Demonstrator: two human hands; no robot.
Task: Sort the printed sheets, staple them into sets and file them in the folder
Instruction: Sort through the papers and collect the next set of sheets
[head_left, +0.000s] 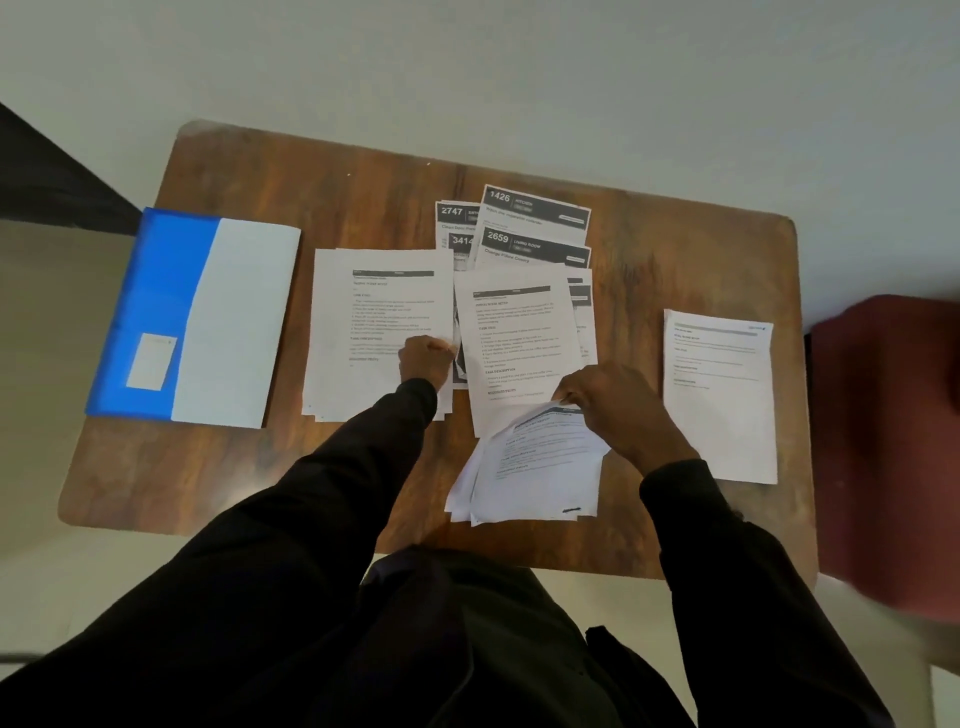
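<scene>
Now right hand (615, 402) pinches curled sheets (535, 467), heading farthest.

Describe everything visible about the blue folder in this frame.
The blue folder lies flat and closed at the left end of the wooden table, its far corner overhanging the edge. It looks like glossy plastic, with a small pale label near its lower left. A white sheet or flap covers its right half, cutting diagonally across the blue. Neither hand touches it; the left hand rests on the neighbouring stack of printed sheets, which sits apart from the folder.
</scene>
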